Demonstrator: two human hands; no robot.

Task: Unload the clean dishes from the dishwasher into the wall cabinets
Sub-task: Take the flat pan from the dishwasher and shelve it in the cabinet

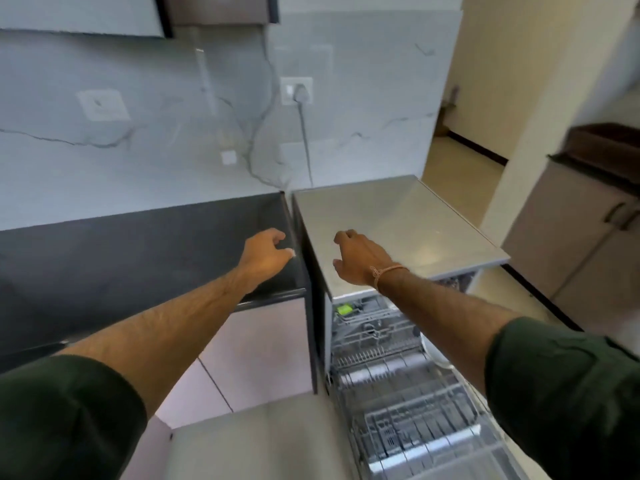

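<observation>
Both hands are empty and held out over the worktops. The left hand (266, 252) hovers above the dark counter (114, 268) near its right edge, fingers (278, 237) loosely curled with nothing between them. The right hand (358, 259) hangs over the grey top of the dishwasher (408, 220), palm down, fingers bent slightly and holding nothing; a thin cord sits at that wrist. Both forearms are stretched forward and nearly straight, with dark green sleeves (69, 420) pushed up to the elbows.

Below the right arm the dishwasher stands open with its wire racks (398, 382) pulled out. Most of the rack looks bare in this blurred view; a pale rounded dish (434, 353), probably a bowl or plate, shows at the right side, partly hidden by the arm. A green item lies near the back of the upper rack, too blurred to name.

That dish is likely hard and breakable, and smooth enough to slip if still damp, so I would take it by the rim, thumb on one face and fingers on the other. The wall cabinets (83, 15) hang overhead at upper left, well apart from the rack, so each piece needs a long lift.
</observation>
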